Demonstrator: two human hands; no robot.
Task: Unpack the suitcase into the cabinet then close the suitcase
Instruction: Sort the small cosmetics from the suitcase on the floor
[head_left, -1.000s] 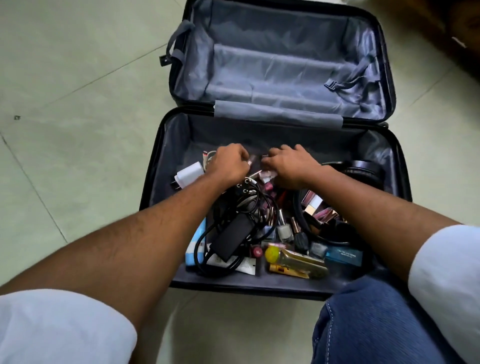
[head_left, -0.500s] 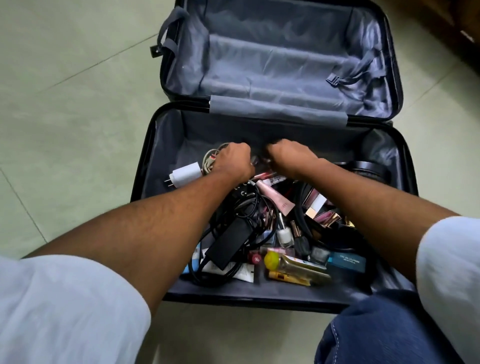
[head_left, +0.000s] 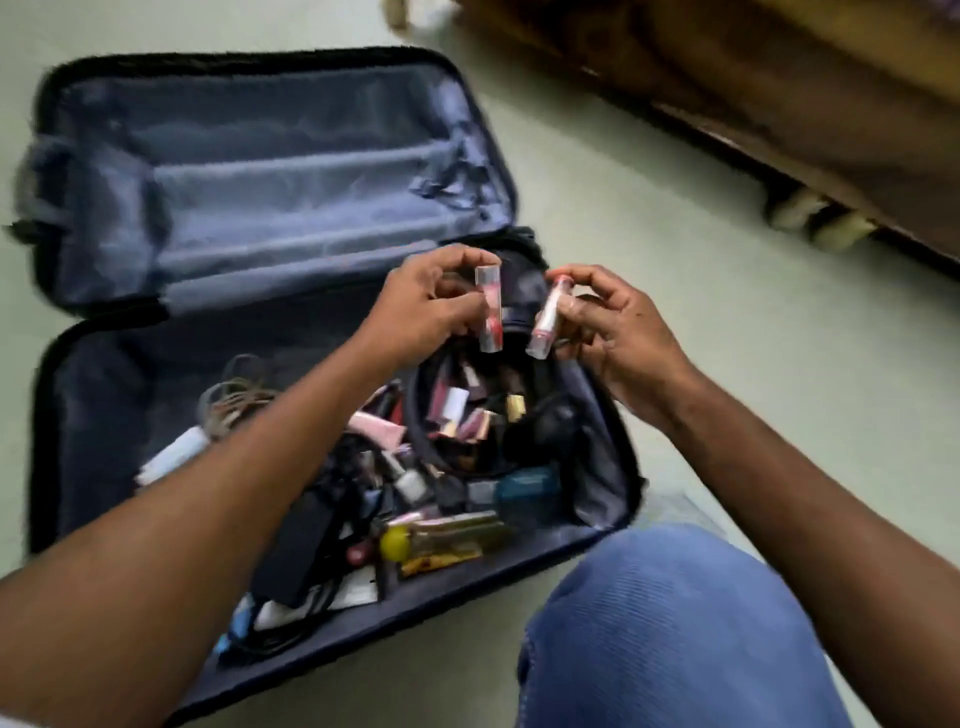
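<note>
A black suitcase (head_left: 78, 395) with grey lining lies open on the floor, its lid (head_left: 270, 171) flat behind the lower half. The lower half holds several cosmetics, cables, a black charger (head_left: 298, 545), a white plug (head_left: 174, 454) and a yellow-capped bottle (head_left: 441, 535). My left hand (head_left: 426, 306) holds a clear tube with a pink label (head_left: 490, 306) upright above the suitcase. My right hand (head_left: 618, 332) pinches a second clear pink tube (head_left: 548, 317), tilted, just to the right of the first.
A dark wooden piece of furniture (head_left: 779, 98) on pale feet (head_left: 815, 221) stands at the upper right. Pale green tiled floor (head_left: 649, 249) surrounds the suitcase. My knee in blue jeans (head_left: 675, 639) sits at the lower right, by the suitcase's near corner.
Both hands have lifted out of the pile, each now holding a clear pink tube above the suitcase. The view has swung right, bringing the wooden furniture into sight.
</note>
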